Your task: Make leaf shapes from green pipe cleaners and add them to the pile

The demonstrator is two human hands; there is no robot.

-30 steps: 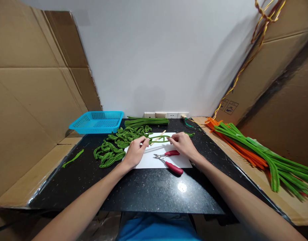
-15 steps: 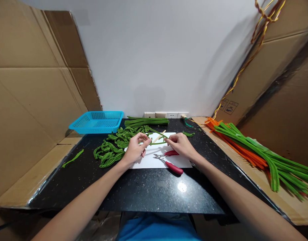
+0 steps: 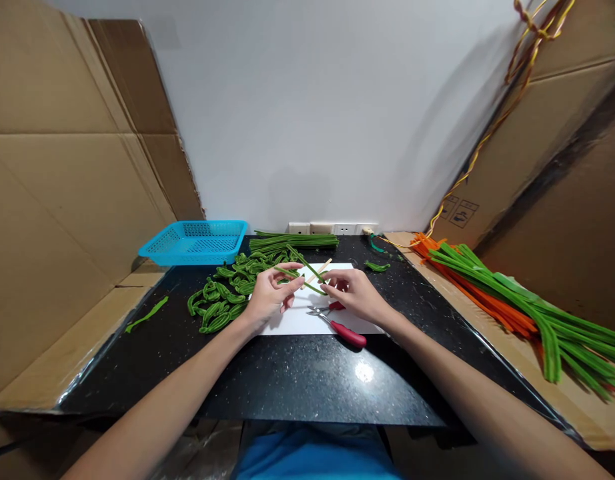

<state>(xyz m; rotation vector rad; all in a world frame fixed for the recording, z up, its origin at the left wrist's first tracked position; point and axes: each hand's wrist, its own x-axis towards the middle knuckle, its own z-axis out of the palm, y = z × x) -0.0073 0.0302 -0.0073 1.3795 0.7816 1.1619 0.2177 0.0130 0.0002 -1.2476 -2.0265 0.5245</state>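
Note:
A dark green pipe cleaner (image 3: 313, 288) stretches between my two hands above a white sheet (image 3: 287, 325). My left hand (image 3: 273, 295) pinches it between thumb and fingers. The fingertips of my right hand (image 3: 355, 293) are closed on its other side, where two green lengths come together; I cannot tell whether they are one bent piece. Under the hands lie a thin wooden stick (image 3: 326, 265) and red-handled cutting pliers (image 3: 348, 335), one handle partly covered by my right hand. Beside my left hand is a heap of looped green pipe cleaners (image 3: 220, 313).
A bundle of straight green pipe cleaners (image 3: 297, 242) lies near the wall sockets (image 3: 343, 229). Left of it stands a blue perforated basket (image 3: 237, 241). Orange strips (image 3: 502, 313) and bright green strips (image 3: 550, 347) rest on cardboard at right. Cardboard walls (image 3: 62, 167) flank the black table (image 3: 267, 380).
My right hand has shifted slightly left, its fingers more curled. The green length rising from it has swung to a steeper slant, and the strand between the hands now slopes down to the right.

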